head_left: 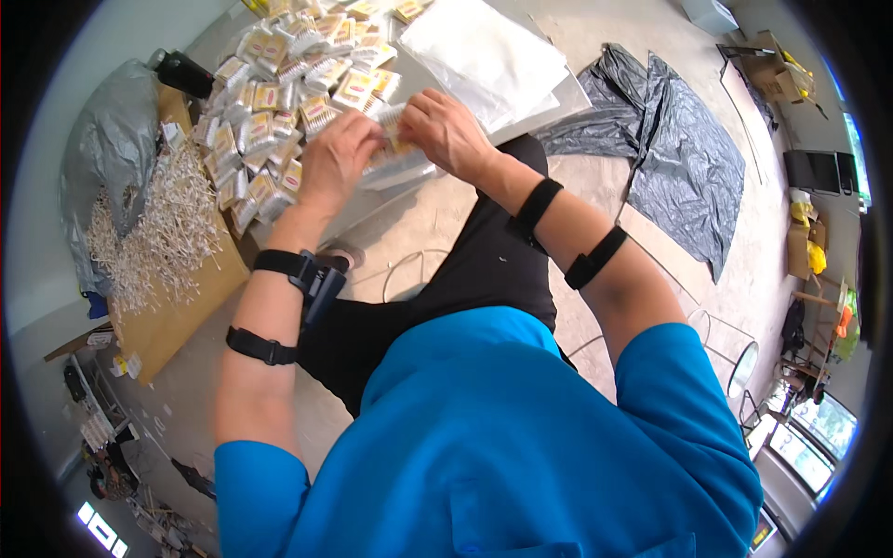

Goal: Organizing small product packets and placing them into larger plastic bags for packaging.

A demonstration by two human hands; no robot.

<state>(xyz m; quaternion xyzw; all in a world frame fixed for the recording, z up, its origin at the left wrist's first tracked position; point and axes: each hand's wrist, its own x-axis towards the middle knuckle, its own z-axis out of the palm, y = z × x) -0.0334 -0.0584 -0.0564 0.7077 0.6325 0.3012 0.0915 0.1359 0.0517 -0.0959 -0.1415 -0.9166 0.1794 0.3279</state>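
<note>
Grey counter (pixel 558 93) edge: both hands, left hand (pixel 335 163) and right hand (pixel 446 130), pinch one clear cotton-swab packet (pixel 395 158) between them. Beyond the left hand, heaped packets (pixel 270 102) and loose swabs (pixel 158 232) crowd close; a slipped pinch could spill swabs.

This looks like a small packing workshop, run in a plain, unfinished room. A grey table (pixel 558 88) carries a heap of small filled packets (pixel 270 102) across its far-left part, with a stack of empty clear bags (pixel 484 51) near its right edge. Beside the table's left edge, loose white sticks (pixel 158 232) (cotton swabs, by their shape) lie piled on a brown cardboard sheet (pixel 177 316). The bare concrete floor (pixel 605 37) holds spread black plastic sheeting (pixel 679 158), and cardboard boxes (pixel 777 74) sit at the far right.
</note>
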